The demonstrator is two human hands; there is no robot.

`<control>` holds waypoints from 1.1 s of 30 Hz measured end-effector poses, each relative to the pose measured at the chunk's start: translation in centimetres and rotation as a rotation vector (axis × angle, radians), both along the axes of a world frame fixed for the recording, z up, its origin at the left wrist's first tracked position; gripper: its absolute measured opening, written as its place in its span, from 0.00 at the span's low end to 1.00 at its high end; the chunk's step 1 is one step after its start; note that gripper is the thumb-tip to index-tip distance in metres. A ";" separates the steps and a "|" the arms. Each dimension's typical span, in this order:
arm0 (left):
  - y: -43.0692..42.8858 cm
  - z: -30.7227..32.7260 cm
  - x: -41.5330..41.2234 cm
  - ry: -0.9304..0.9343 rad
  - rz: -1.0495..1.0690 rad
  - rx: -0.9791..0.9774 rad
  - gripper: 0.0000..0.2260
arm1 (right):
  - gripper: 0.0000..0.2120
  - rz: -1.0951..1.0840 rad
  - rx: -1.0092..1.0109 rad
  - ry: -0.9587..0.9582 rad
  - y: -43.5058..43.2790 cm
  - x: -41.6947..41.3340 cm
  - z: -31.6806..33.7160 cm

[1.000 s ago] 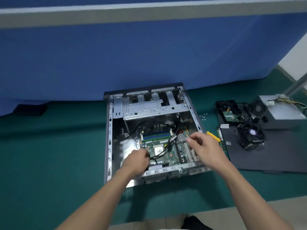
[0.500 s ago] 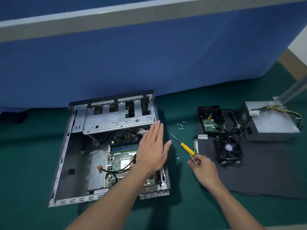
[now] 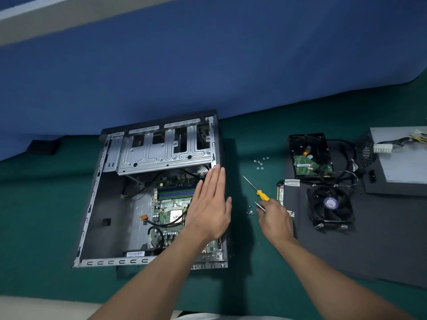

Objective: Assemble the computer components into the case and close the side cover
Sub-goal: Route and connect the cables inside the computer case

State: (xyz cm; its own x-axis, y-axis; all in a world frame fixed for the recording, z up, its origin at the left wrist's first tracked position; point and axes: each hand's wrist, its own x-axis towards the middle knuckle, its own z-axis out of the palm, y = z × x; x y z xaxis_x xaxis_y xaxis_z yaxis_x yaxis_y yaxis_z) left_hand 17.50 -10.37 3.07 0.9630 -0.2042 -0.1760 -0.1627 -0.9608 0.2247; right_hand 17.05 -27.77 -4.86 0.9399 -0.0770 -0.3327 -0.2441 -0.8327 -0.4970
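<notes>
Grey steel case (image 3: 97,204) is lying open on the green mat (image 3: 46,215), its motherboard (image 3: 171,204) showing just left of our left hand (image 3: 211,209), which we are holding flat over the case's right edge, fingers straight, gripping nothing. Right of that palm, loose screws (image 3: 250,212) and a yellow screwdriver (image 3: 263,195) are lying just beside our right hand (image 3: 275,218), whose fingertips are pinching a thin metal tool (image 3: 258,205). Beyond that pinch, a fan cooler (image 3: 330,204), hard drive (image 3: 309,155) and power supply (image 3: 402,158) are resting.
</notes>
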 end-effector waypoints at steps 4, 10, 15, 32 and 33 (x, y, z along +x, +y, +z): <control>0.0 0.1 0.0 0.006 0.005 -0.003 0.30 | 0.06 0.084 -0.106 0.057 0.1 0.4 -0.4; 0.0 0.1 0.1 0.017 0.009 0.010 0.30 | 0.05 0.140 -0.180 0.088 0.2 0.6 -0.9; 0.0 0.3 0.1 0.003 0.005 -0.002 0.29 | 0.10 -0.125 0.104 0.039 0.7 1.4 0.2; -0.4 9.1 2.8 -0.357 0.235 -0.730 0.04 | 0.02 -0.723 1.581 0.235 7.2 4.1 15.8; 0.3 9.0 2.8 -0.349 0.247 -0.753 0.04 | 0.02 -0.750 1.598 0.249 7.8 3.9 16.0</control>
State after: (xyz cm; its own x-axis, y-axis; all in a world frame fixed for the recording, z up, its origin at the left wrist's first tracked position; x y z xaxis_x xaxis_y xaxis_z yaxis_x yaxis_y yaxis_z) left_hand 20.28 -10.12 12.12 0.9689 0.0745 0.2359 -0.1472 -0.5929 0.7917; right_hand 21.00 -19.94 11.19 0.7796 0.0857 -0.6204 -0.4957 0.6898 -0.5276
